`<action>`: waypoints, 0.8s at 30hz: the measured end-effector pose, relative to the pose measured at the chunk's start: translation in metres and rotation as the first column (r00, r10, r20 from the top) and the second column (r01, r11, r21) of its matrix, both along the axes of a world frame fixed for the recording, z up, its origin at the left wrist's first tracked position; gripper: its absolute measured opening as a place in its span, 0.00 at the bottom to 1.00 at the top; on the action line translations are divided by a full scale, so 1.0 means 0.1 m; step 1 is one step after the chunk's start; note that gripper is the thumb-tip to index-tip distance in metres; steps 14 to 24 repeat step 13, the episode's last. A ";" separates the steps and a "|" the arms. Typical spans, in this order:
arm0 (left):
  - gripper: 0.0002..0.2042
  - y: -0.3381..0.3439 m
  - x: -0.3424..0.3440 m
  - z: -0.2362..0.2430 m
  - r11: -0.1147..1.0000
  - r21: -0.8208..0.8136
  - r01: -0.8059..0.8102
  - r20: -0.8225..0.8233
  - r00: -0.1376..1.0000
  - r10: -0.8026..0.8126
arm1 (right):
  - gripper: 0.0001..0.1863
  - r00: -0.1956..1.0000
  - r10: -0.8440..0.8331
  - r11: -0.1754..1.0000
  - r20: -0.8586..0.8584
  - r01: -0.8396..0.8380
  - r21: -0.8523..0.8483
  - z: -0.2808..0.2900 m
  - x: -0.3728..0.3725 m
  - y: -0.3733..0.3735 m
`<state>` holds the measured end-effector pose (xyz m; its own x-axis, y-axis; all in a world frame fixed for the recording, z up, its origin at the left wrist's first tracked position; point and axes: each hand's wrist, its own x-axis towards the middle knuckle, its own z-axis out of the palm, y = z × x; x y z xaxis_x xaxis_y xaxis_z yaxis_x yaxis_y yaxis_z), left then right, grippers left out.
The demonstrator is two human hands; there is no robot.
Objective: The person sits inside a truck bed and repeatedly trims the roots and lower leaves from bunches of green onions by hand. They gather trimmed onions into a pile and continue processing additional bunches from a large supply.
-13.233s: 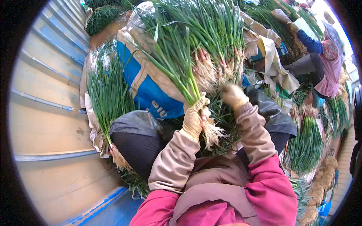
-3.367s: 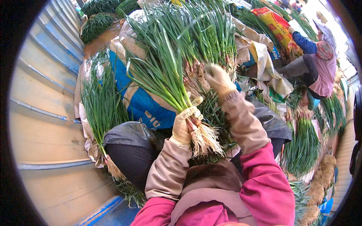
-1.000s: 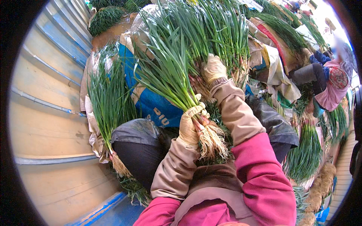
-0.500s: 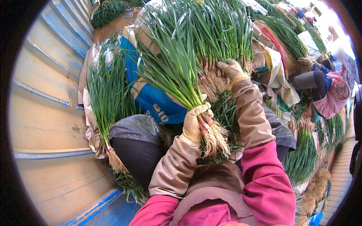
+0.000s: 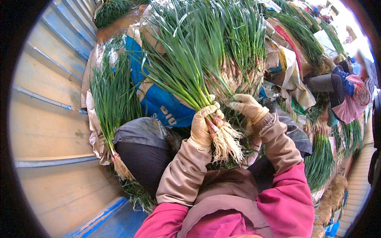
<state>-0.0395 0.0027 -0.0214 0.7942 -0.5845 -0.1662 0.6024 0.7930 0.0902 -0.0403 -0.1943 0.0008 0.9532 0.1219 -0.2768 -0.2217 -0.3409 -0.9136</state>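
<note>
A thick bunch of green onions [image 5: 198,89] is wrapped in the fingers of my gloved left hand [image 5: 203,125]. Its leaves slant up and to the left; its reddish bases and pale roots hang below the fist. Just to the right, my gloved right hand [image 5: 247,107] is closed, slightly blurred, around the lower end of a thin green onion stalk [image 5: 225,84]. Beyond both hands lies a large pile of green onions [image 5: 244,43], with its roots toward me.
A blue-and-tan sack [image 5: 158,107] lies under the pile. More green onions [image 5: 113,95] lean near the metal wall [image 5: 55,131] at left. My knees are on either side. At right, a person in pink [image 5: 351,99] sits beside other bundles [image 5: 319,162].
My right hand has come back from the pile's root ends toward my left hand, with a stalk in its fingers. The bunch in my left hand has stayed nearly in place.
</note>
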 end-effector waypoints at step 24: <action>0.16 -0.02 -0.03 0.01 0.988 0.148 -0.044 0.001 0.999 0.044 | 0.13 0.911 -0.397 0.908 0.109 0.407 -0.100 -0.35 1.76 0.03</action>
